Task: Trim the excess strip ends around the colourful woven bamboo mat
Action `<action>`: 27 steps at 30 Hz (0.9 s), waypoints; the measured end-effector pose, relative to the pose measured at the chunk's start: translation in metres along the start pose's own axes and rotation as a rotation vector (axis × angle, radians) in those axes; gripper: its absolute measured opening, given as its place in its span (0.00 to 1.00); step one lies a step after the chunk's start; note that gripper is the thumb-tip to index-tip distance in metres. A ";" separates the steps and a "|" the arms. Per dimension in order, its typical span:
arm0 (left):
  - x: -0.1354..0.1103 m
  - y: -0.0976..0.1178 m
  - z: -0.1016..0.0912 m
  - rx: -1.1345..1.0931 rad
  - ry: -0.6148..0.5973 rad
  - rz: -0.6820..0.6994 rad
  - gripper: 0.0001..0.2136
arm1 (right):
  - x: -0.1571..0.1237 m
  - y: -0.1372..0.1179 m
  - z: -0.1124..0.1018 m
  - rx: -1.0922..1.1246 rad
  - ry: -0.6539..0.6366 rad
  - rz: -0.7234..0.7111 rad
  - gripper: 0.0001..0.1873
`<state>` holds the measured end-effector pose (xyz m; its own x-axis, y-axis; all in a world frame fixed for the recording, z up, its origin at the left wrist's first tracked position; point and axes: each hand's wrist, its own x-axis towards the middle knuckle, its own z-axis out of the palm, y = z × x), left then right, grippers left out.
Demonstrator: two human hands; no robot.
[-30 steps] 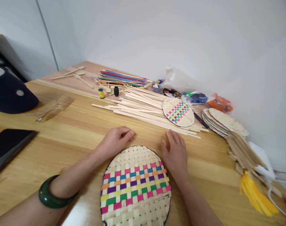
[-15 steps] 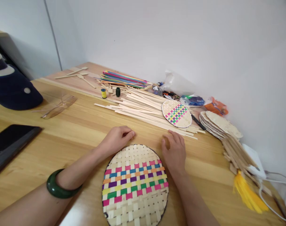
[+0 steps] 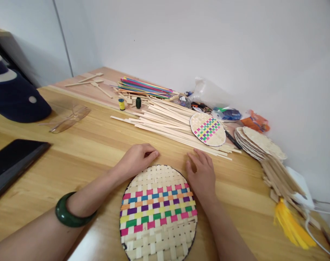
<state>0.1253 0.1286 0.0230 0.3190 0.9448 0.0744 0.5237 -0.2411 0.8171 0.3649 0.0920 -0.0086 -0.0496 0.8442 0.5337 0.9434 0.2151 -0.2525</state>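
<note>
i see my left hand (image 3: 136,159) and right hand (image 3: 202,177) resting with loose, empty grip beside the round woven bamboo mat (image 3: 158,214) on the surface (image 3: 86,152), and i think a careless push could loosen its colored strips.

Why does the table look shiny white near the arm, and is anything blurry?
In the head view, light glares off the wooden table beside the left forearm; the woven mat and both hands, left and right, look sharp; the yellow tassel at the edge looks soft and stretched.
</note>
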 end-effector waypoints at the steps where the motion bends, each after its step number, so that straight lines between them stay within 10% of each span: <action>1: 0.000 0.000 0.000 0.006 -0.007 0.000 0.15 | 0.000 0.001 0.001 -0.005 -0.006 0.001 0.17; 11: -0.001 0.001 -0.001 0.036 -0.040 -0.008 0.16 | 0.001 0.002 -0.003 -0.047 -0.005 0.026 0.15; 27: 0.007 -0.009 -0.001 0.008 -0.033 0.035 0.15 | -0.012 -0.013 -0.053 -0.399 -0.583 0.026 0.34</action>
<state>0.1225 0.1378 0.0167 0.3625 0.9282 0.0839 0.5179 -0.2755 0.8099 0.3702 0.0531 0.0310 -0.0877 0.9960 -0.0162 0.9893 0.0890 0.1153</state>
